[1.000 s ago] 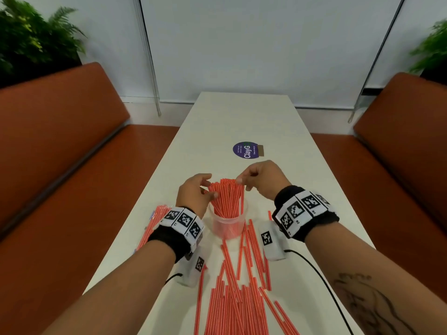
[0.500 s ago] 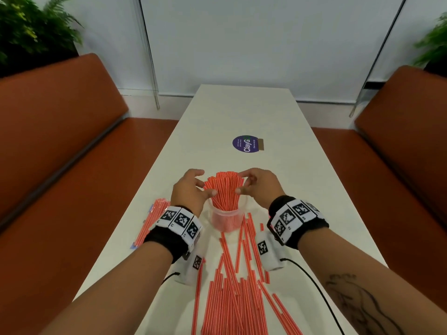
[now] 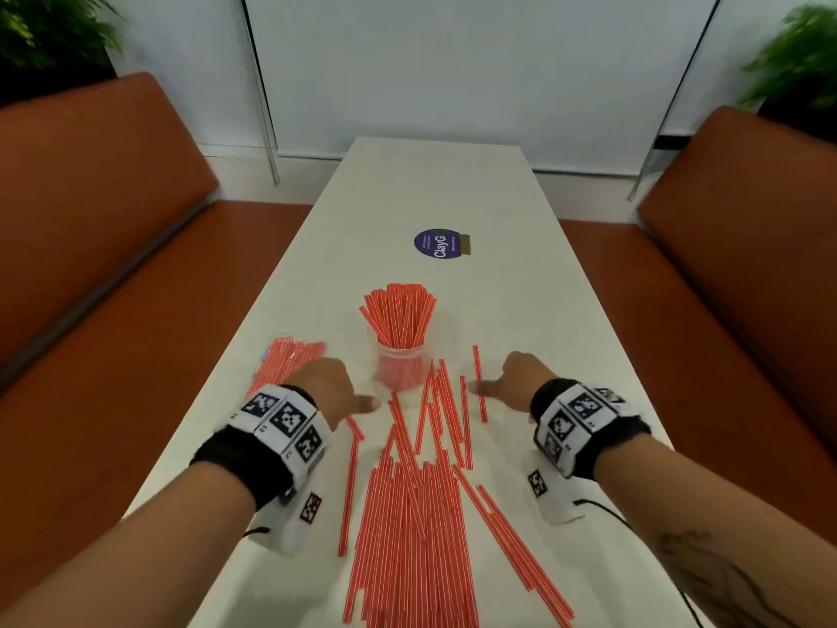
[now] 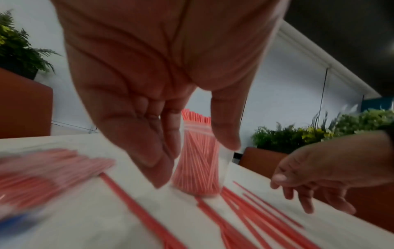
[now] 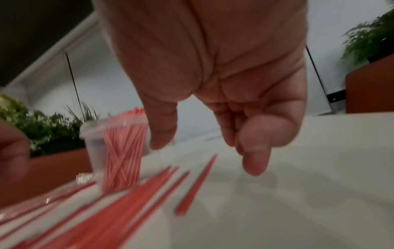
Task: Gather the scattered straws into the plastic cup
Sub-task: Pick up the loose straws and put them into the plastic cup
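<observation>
Head camera looks forward and down along the counter (image 3: pixel 521 310). Each wrist camera sits low beneath its palm, close to the counter, facing forward. All share the plastic cup (image 3: pixel 401 367).

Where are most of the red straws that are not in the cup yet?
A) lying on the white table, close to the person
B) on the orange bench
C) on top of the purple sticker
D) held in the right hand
A: the big pile of loose red straws lies flat on the long white table, nearer the person than the clear plastic cup, and both hands hold nothing.
</observation>
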Motion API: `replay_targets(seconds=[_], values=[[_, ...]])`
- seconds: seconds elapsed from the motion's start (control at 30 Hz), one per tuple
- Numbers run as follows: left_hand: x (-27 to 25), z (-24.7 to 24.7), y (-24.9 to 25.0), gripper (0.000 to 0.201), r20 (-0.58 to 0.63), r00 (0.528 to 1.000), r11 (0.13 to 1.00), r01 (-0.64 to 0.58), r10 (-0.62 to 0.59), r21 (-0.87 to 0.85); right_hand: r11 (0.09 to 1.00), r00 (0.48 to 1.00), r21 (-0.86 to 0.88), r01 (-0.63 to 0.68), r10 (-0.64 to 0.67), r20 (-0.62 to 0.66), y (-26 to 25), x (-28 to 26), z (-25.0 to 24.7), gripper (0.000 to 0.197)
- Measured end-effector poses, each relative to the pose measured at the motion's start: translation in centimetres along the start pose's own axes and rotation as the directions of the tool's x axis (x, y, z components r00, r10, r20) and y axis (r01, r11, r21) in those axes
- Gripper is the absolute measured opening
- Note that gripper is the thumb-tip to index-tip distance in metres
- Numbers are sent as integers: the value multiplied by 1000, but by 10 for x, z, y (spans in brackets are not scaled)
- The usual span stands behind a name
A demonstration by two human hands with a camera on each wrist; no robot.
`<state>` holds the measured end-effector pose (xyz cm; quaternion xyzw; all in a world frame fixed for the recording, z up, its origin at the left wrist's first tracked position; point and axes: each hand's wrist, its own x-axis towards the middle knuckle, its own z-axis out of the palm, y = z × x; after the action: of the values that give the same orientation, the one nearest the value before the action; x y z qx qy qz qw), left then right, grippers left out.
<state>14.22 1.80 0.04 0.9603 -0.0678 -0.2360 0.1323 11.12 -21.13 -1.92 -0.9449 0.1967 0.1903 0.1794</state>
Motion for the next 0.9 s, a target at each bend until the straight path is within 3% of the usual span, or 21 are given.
replay_targets(seconds=[0.13, 0.23, 0.3, 0.4, 0.5, 0.57, 0.67, 0.8, 0.9], values=[[-9, 27, -2, 58, 19, 1000, 989, -18, 15, 148, 970, 990, -199, 143, -143, 15, -12, 3, 31, 78], [-13, 46, -5, 46, 66, 995, 957, -93, 78, 276, 898, 962, -344, 274, -258, 92, -23, -4, 35, 65], [-17, 58, -5, 43, 99, 988, 952, -140, 116, 273, 856, 950, -412, 312, -290, 118, -23, -10, 38, 54], [-26, 68, 1, 39, 105, 977, 954, -206, 187, 218, 845, 928, -384, 372, -349, 132, -13, -22, 40, 46], [-29, 69, 3, 36, 82, 970, 963, -237, 228, 128, 935, 953, -189, 298, -284, 102, -3, -33, 30, 48], [-30, 68, 2, 40, 31, 979, 975, -205, 203, 82, 976, 975, -80, 201, -192, 110, 2, -41, 25, 38], [-32, 68, 1, 44, -25, 991, 992, -127, 128, 24, 991, 982, -80, 106, -92, 164, 2, -50, 36, 46], [-30, 77, 10, 29, 3, 996, 973, -84, 87, -215, 992, 983, -2, 124, -122, 136, -16, -51, 55, 46], [-29, 85, 14, 28, 9, 998, 913, -56, 66, -405, 982, 976, -72, 175, -164, 145, -32, -49, 60, 44]])
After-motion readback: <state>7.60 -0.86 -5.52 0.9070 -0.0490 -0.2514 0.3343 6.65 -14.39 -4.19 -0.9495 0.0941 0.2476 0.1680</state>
